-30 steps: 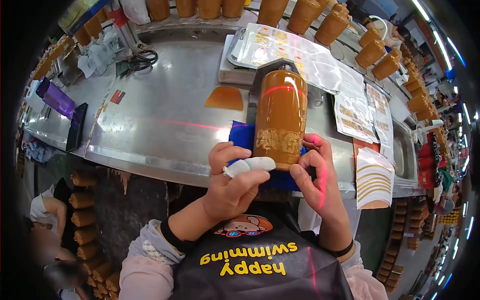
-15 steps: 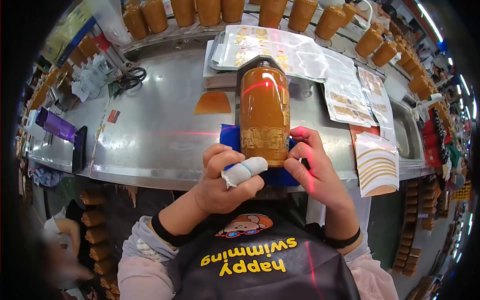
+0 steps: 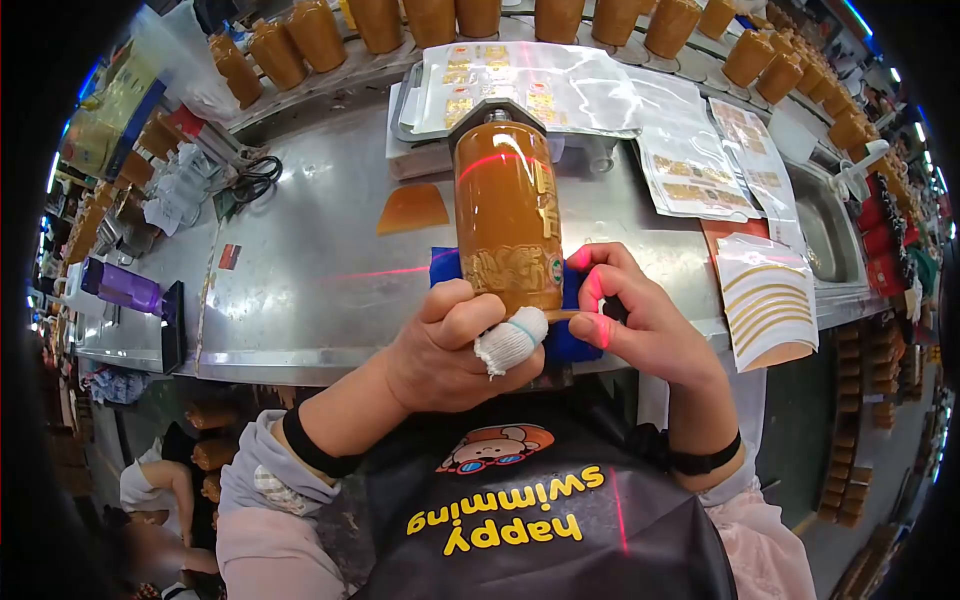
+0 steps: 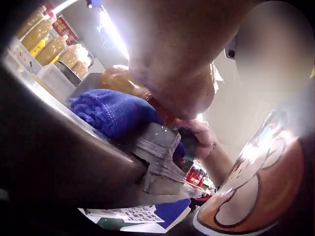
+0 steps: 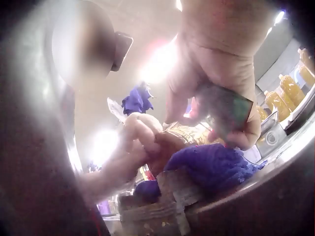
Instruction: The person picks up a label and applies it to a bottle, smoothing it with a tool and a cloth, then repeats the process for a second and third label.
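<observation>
A glossy orange-brown bottle [image 3: 505, 220] with gold decoration lies with its neck away from me, over a blue cloth [image 3: 445, 265]. At the base's left edge my left hand [image 3: 440, 350] grips the bottle with curled fingers; one finger wears a white wrap [image 3: 510, 342]. My right hand [image 3: 645, 315] is bent at the base's right side, its thumb tip at a thin brown strip [image 3: 562, 315] that sticks out there. In the right wrist view, that hand holds a dark flat piece [image 5: 229, 110] with a greenish corner. The bottle's underside is hidden.
Printed gold decal sheets [image 3: 690, 165] lie behind and right, and a sheet of curved gold strips [image 3: 770, 300] at the front right. A fan-shaped orange piece [image 3: 413, 208] and black-handled scissors [image 3: 260, 180] lie left. More bottles [image 3: 430, 22] line the back.
The bottle has turned about its length, bringing gold characters on its right side into view. My left hand's wrapped finger has come up against the base; the thin strip now shows there.
</observation>
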